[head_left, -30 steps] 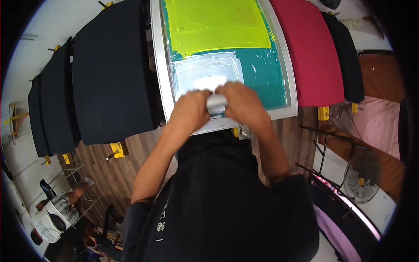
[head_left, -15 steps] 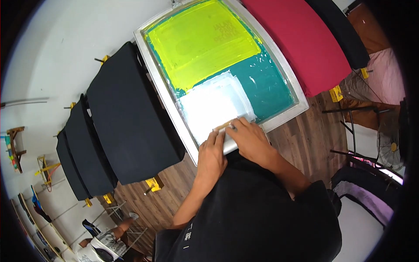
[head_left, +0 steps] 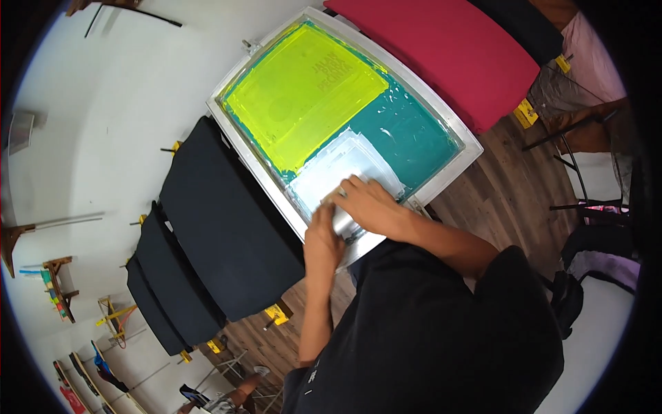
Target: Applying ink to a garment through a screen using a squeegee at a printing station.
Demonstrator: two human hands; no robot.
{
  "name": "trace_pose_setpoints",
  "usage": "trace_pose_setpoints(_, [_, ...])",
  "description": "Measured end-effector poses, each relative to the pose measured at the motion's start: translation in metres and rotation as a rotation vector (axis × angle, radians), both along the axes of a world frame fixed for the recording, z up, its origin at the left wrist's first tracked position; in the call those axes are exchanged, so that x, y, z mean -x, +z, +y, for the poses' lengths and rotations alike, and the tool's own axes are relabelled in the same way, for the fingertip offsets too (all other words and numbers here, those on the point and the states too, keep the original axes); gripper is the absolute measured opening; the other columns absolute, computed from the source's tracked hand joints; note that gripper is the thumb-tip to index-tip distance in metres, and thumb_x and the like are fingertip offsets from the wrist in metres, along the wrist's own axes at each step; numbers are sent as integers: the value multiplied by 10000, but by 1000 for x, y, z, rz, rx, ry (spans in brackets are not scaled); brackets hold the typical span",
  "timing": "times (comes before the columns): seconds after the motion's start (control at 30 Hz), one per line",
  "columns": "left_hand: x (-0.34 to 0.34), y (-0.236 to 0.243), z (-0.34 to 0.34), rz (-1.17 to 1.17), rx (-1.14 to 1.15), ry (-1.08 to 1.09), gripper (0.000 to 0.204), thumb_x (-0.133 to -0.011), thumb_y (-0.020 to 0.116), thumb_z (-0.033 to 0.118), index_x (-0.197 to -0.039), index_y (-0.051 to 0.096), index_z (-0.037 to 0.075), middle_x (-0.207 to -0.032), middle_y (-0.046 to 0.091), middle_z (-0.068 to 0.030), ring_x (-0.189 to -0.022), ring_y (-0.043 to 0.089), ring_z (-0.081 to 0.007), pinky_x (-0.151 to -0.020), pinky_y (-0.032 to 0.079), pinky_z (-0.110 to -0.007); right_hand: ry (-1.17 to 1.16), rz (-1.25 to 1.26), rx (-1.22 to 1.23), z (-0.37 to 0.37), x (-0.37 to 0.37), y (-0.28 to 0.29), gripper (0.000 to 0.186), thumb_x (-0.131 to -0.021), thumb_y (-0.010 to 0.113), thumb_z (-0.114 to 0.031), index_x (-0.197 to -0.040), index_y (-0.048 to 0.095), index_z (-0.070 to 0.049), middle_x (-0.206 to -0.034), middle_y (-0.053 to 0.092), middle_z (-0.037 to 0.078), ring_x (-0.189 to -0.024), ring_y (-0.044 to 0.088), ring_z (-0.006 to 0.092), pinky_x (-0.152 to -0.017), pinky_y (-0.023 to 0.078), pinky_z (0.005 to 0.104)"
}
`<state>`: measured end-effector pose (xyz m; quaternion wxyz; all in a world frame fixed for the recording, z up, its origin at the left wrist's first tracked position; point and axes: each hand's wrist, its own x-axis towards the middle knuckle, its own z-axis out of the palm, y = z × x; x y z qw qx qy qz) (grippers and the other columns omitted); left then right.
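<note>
My left hand [head_left: 324,238] and my right hand [head_left: 369,205] are both closed on a squeegee with a wooden handle [head_left: 335,194], mostly hidden by my fingers. They grip it side by side over the near end of a metal-framed printing screen [head_left: 264,170]. White ink [head_left: 348,155] lies as a pale film under and beyond the squeegee. The far part of the screen carries a yellow-green block [head_left: 289,103] with faint lettering, while the rest of its mesh [head_left: 420,134] is teal. My fingers are slightly smeared by motion, and the squeegee's blade is hidden.
To the left fan out several black-covered boards [head_left: 227,228] on yellow brackets [head_left: 277,314]. A red-covered board [head_left: 441,62] and another black one [head_left: 514,27] stand to the right. Wood-look floor [head_left: 500,179] shows between. A seated person's leg [head_left: 243,393] appears at the lower left.
My hands and the squeegee have moved a little away from me along the screen. The white patch beneath looks thinner and greyer. The whole view has shifted and turned slightly.
</note>
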<state>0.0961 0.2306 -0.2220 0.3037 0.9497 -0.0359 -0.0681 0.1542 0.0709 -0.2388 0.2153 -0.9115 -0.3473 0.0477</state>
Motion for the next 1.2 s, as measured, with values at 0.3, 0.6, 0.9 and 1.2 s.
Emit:
trace_pose_setpoints(0.3, [22,32,-20,183,25,-29,558,-715,615,-55,-1264,567,27,-1130,647,-234,-1023,630,-403,-873,512,-441,70,191,126,-27,20,36,265,-751,644,-46,-1016,651,-54,-1016,597,138,-1040,555,315,-792,449,443])
trace_pose_setpoints(0.6, [-17,-2,-17,-79,46,-89,622,-653,558,-145,-1266,538,-47,-1311,532,-293,-1122,568,-458,-963,481,-456,-107,-72,29,-20,-3,4,351,-750,628,-23,-1098,643,-57,-1094,590,150,-1097,547,313,-823,464,424])
trace_pose_setpoints(0.9, [21,33,-18,162,77,-103,618,-644,633,-71,-1254,552,-23,-1143,625,-262,-971,628,-451,-874,521,-471,87,212,90,-32,17,34,328,-723,651,-22,-1050,650,-50,-1037,579,147,-1049,546,327,-810,479,432])
trace_pose_setpoints(1.2, [-13,7,-7,-140,112,-29,587,-644,565,-133,-1223,574,-40,-1227,588,-281,-1047,598,-460,-938,492,-456,10,79,63,-9,-14,14,438,-694,688,-10,-1126,630,-57,-1098,572,138,-1069,538,331,-791,480,444])
